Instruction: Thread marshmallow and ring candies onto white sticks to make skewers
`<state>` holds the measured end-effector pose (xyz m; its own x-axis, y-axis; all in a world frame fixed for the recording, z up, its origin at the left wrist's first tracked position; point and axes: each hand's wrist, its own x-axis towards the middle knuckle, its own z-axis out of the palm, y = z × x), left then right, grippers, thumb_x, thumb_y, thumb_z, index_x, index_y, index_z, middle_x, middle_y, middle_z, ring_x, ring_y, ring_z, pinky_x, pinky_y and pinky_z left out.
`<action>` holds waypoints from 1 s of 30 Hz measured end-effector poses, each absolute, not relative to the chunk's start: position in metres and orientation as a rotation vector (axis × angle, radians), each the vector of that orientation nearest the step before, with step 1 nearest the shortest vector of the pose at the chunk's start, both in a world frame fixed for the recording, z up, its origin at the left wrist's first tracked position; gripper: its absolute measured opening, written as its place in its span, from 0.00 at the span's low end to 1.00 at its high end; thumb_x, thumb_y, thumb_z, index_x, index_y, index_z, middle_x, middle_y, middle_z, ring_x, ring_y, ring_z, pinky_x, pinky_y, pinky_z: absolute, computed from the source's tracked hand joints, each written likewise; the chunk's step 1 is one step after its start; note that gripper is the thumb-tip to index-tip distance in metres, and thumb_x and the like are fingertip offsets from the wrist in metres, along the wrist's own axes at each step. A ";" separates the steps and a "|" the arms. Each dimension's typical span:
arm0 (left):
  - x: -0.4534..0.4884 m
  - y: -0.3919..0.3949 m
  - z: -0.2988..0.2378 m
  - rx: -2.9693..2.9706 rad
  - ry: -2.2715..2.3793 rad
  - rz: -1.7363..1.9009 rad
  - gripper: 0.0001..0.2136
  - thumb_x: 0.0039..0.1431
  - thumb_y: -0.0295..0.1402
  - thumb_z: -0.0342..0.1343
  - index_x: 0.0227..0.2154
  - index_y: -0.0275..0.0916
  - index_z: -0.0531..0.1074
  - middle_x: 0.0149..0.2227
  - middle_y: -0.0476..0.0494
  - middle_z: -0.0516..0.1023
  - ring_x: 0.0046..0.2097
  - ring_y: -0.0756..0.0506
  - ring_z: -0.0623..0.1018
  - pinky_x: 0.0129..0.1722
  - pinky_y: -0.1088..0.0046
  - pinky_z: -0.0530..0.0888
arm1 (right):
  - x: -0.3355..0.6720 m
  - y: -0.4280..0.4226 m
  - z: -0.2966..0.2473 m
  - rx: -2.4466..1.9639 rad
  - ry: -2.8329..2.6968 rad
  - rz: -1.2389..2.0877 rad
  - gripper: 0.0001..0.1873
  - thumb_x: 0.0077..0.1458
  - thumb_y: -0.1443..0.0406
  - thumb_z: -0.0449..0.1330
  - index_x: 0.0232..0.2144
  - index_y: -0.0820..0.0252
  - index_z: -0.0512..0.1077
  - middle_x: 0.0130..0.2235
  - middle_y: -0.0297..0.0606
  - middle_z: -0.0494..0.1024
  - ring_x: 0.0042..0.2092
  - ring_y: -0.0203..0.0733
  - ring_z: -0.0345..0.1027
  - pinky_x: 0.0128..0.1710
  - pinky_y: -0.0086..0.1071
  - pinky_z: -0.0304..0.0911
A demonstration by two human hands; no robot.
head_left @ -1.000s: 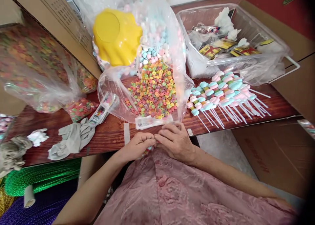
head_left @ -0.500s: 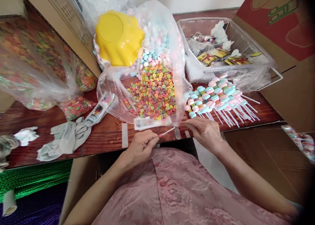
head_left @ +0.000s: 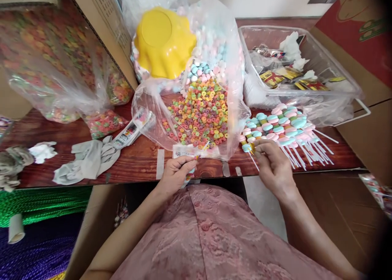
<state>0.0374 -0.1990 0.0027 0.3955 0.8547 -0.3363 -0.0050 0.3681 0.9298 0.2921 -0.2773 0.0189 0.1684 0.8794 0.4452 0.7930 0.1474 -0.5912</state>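
Head view, frame centre: left hand (head_left: pixel 175 174) pinches a thin white stick loaded with candy (head_left: pixel 190 170), right hand (head_left: pixel 273 165) at centre right pinches a small yellow ring candy (head_left: pixel 252 148) beside the pile of finished pastel candy skewers (head_left: pixel 283 125); threading step, likely needing hole-to-tip alignment.

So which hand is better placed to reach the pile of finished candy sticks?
Right. The right hand already sits at the near end of the pile of candy sticks, pinching something small and yellow. The left hand is closed on a stick by the bag of candy rings, farther away.
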 end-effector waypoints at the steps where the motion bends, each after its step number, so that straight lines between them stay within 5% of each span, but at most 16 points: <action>1: 0.042 -0.198 0.004 1.077 0.999 0.711 0.10 0.49 0.40 0.65 0.25 0.36 0.79 0.24 0.48 0.74 0.24 0.54 0.70 0.25 0.79 0.68 | 0.282 -0.279 0.025 -1.599 -1.570 0.174 0.05 0.62 0.69 0.52 0.34 0.55 0.65 0.40 0.39 0.74 0.39 0.42 0.68 0.36 0.35 0.62; 6: 0.063 -0.196 0.016 1.150 0.855 0.829 0.07 0.52 0.36 0.63 0.28 0.37 0.81 0.27 0.47 0.77 0.30 0.53 0.73 0.32 0.78 0.71 | 0.226 -0.263 0.029 -1.474 -1.861 0.133 0.07 0.61 0.71 0.50 0.34 0.55 0.65 0.27 0.33 0.70 0.26 0.38 0.64 0.27 0.33 0.54; 12: 0.046 -0.194 0.018 0.757 0.838 0.878 0.14 0.50 0.42 0.65 0.33 0.35 0.80 0.26 0.46 0.78 0.23 0.53 0.73 0.23 0.78 0.70 | 0.215 -0.235 0.014 -1.499 -1.872 0.253 0.06 0.60 0.71 0.50 0.32 0.57 0.64 0.27 0.34 0.71 0.27 0.37 0.65 0.28 0.30 0.55; 20: 0.038 -0.186 0.005 0.627 0.830 0.944 0.15 0.46 0.41 0.68 0.31 0.33 0.78 0.27 0.44 0.80 0.24 0.52 0.76 0.24 0.79 0.72 | 0.220 -0.234 -0.007 -1.726 -2.140 0.588 0.09 0.59 0.71 0.48 0.36 0.59 0.67 0.33 0.42 0.76 0.33 0.43 0.69 0.31 0.32 0.55; 25: 0.036 -0.184 -0.001 0.624 0.900 0.971 0.16 0.43 0.41 0.70 0.29 0.34 0.77 0.27 0.47 0.79 0.23 0.53 0.75 0.24 0.77 0.73 | 0.236 -0.242 -0.004 -1.658 -1.900 0.780 0.14 0.59 0.71 0.49 0.47 0.59 0.64 0.26 0.33 0.76 0.28 0.40 0.71 0.32 0.32 0.61; 30: 0.037 -0.186 0.001 0.655 0.987 0.908 0.18 0.41 0.42 0.71 0.30 0.34 0.78 0.24 0.48 0.78 0.20 0.54 0.73 0.21 0.79 0.70 | 0.241 -0.249 0.002 -1.552 -1.658 0.814 0.06 0.60 0.66 0.56 0.41 0.57 0.67 0.25 0.30 0.76 0.26 0.37 0.71 0.31 0.31 0.65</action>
